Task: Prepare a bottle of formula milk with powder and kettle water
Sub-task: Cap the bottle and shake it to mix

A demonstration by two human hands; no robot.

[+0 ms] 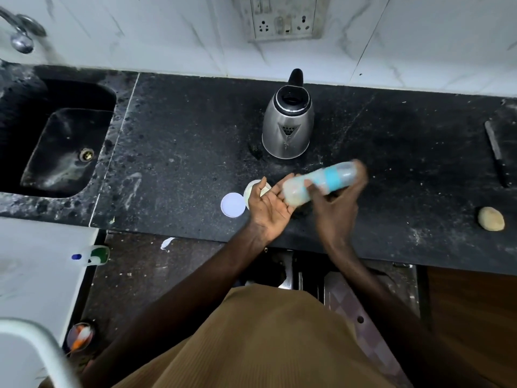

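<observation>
We are gripping the bottle (319, 184) sideways in our right hand (335, 211) above the front edge of the bench (167, 141), probably shaking it to mix, our open left hand (268, 210) steadying its end.

Dim, bluish; bottle (321, 182) motion-blurred, edges warped.

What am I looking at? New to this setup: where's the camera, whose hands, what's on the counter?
No machine here: one camera worn on a person's head looks down at their two hands. The right hand grips a baby bottle, blurred, lying sideways. The left hand is open, palm up, at the bottle's base. On the black counter stand a steel kettle, lid open, a white lid and a tub partly hidden behind the left hand. The sink is at the left.
</observation>
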